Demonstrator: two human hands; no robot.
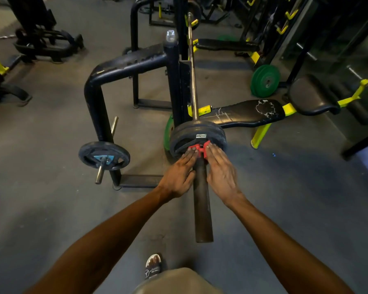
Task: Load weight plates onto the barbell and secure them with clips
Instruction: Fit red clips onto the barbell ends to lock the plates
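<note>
The barbell [202,200] runs away from me on the bench rack, its dark sleeve end pointing at me. Black weight plates [200,129] sit stacked on the sleeve, with a green plate [167,134] behind them. A red clip [200,148] is on the sleeve right against the outer black plate. My left hand [180,172] and my right hand [220,168] lie on either side of the sleeve, fingers extended, fingertips pressing on the red clip.
A black plate [104,154] hangs on a storage peg of the dark rack frame [98,107] to the left. The cracked black bench [249,112] lies to the right, green plates [265,80] lean behind it. My sandalled foot [153,265] stands on grey floor.
</note>
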